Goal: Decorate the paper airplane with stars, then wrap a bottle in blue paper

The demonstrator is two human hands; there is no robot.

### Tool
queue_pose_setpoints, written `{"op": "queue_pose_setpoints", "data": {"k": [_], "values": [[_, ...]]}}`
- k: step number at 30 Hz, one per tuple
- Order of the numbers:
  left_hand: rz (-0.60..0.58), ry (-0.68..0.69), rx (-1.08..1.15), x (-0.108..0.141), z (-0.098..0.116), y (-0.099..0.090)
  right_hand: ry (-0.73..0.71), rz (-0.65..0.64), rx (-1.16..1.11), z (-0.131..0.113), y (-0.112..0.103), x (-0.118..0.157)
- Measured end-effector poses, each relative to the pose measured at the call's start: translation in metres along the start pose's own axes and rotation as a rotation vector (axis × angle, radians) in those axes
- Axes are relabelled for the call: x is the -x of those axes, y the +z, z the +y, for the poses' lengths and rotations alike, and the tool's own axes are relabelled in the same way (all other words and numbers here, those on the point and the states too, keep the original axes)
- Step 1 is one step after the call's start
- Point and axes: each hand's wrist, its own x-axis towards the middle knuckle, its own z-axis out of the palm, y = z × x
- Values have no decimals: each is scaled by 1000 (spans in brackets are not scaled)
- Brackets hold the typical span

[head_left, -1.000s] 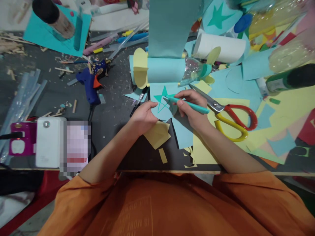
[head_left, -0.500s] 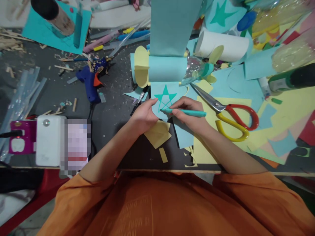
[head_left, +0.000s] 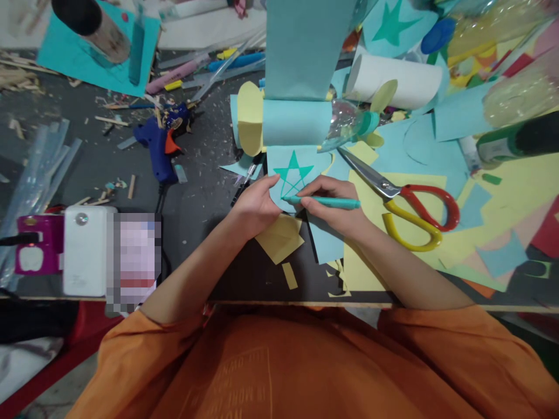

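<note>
In my right hand (head_left: 334,203) is a teal felt-tip marker (head_left: 334,202), its tip on a light blue rounded paper flap (head_left: 275,160). A star (head_left: 293,173) is drawn on the flap; its upper points are filled in green and its lower ones are outlines. My left hand (head_left: 257,206) pinches the flap's left edge, thumb on top and fingers underneath. Just beyond the flap lies a plastic bottle (head_left: 345,122) wrapped in light blue paper (head_left: 297,122), with yellow paper ovals (head_left: 250,118) at its sides.
Red and yellow scissors (head_left: 393,192) lie open right of my hand on coloured paper. A blue glue gun (head_left: 157,145), glue sticks (head_left: 43,157) and a white power bank (head_left: 87,250) are at left. A white paper roll (head_left: 395,81) and a green-starred paper piece (head_left: 397,23) are behind.
The marker and my right hand have shifted slightly left, with the tip still at the star's lower left point. My left hand keeps its hold on the flap.
</note>
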Motion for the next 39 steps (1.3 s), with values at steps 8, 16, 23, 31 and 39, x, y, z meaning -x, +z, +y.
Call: {"op": "queue_pose_setpoints", "data": {"k": [8,16,23,31,39], "values": [[79,-136,128,8,10,18,-11,17,-2,4,0,0],[56,-129,136,8,11,19,-42,33,-11,5,-1,-1],[48,-114,145,8,9,18,-13,82,-40,2,0,-2],[48,-82,85,7,8,15,3,97,-69,-2,2,-3],[53,-92,79,7,8,15,-30,134,-61,0,0,-5]]}}
